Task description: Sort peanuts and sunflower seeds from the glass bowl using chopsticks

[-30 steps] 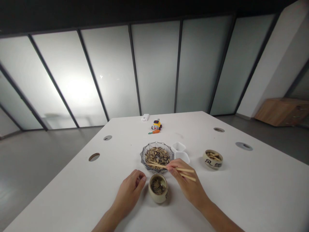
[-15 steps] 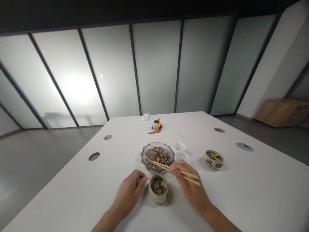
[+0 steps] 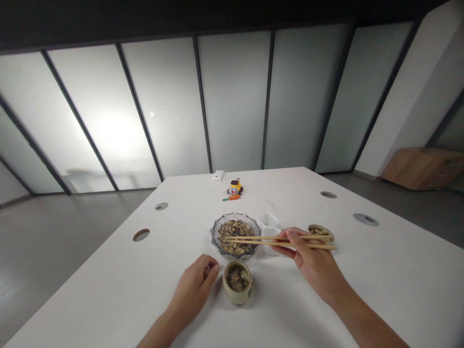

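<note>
In my right hand (image 3: 316,263) is a pair of wooden chopsticks (image 3: 250,238), closed on by the fingers and pointing left. Their tips lie over the striped sunflower seeds (image 3: 236,228) in a fluted glass bowl (image 3: 214,238); I cannot tell whether a seed is between them. My left hand (image 3: 197,278) rests on the table with fingers curled, nothing visible in it. Just right of it stands a small ceramic cup (image 3: 237,296), apart from or barely touching the thumb, with more seeds (image 3: 237,280) inside.
Two small white plastic containers (image 3: 268,218) sit right of the glass bowl. A ceramic bowl of peanuts (image 3: 319,231) is partly behind my right hand. Farther back are a yellow toy vehicle (image 3: 235,186), a toy carrot (image 3: 234,197) and a white box-like device (image 3: 218,175). Round holes (image 3: 141,235) pierce the white tabletop.
My right hand has moved right and slightly away from me, and the chopsticks now lie nearly level across the picture, tips still over the glass bowl. My left hand has stayed put.
</note>
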The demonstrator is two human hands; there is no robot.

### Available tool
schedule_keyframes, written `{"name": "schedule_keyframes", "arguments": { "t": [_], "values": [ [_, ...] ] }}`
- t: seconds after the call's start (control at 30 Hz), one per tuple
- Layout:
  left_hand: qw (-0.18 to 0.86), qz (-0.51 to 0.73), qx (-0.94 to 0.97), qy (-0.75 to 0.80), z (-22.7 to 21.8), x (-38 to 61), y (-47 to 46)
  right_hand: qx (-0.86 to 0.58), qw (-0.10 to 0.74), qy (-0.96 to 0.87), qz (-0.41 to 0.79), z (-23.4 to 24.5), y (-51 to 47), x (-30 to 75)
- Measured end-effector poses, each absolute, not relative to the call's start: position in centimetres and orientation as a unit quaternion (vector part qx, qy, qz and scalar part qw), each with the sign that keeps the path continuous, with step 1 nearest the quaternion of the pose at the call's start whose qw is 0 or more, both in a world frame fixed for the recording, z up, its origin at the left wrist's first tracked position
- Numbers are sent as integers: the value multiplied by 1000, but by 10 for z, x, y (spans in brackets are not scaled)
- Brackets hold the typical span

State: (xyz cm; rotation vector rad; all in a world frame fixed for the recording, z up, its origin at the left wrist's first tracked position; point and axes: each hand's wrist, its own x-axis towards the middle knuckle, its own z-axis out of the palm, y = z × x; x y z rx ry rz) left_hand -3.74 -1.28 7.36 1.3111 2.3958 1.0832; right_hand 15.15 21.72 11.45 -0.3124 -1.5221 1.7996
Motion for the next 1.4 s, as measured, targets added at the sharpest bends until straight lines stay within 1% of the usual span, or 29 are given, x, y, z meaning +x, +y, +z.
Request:
{"name": "schedule_keyframes", "arguments": {
  "t": [0.1,0.23,0.33,0.43,0.53,0.6,0.67,0.73,0.8,0.87,1.03,1.23,1.4],
  "values": [
    [100,367,444,811,74,-37,-12,-139,353,-566,732,126,232,163],
    [99,365,443,813,76,-37,-12,-128,243,-612,742,135,238,176],
    [100,364,443,813,76,-37,-12,-108,203,-646,727,133,237,179],
    [96,370,444,811,75,-37,-12,-106,226,-654,714,127,236,177],
    [95,373,444,809,73,-37,-12,-122,318,-636,693,121,235,170],
    [95,372,445,809,73,-38,-12,-133,368,-648,654,117,233,166],
    [95,372,446,808,73,-38,-12,-150,395,-700,575,116,229,163],
    [94,372,446,809,73,-38,-12,-159,419,-759,472,116,223,161],
    [93,370,446,810,73,-38,-12,-142,436,-797,393,117,217,161],
    [94,367,447,810,74,-37,-12,-106,428,-820,365,117,211,160],
    [98,368,448,809,74,-37,-13,-54,376,-846,374,115,201,158],
    [104,364,447,810,76,-36,-13,-15,370,-866,336,120,197,159],
    [106,354,447,814,76,-36,-12,27,340,-896,283,125,193,158]
  ]
}}
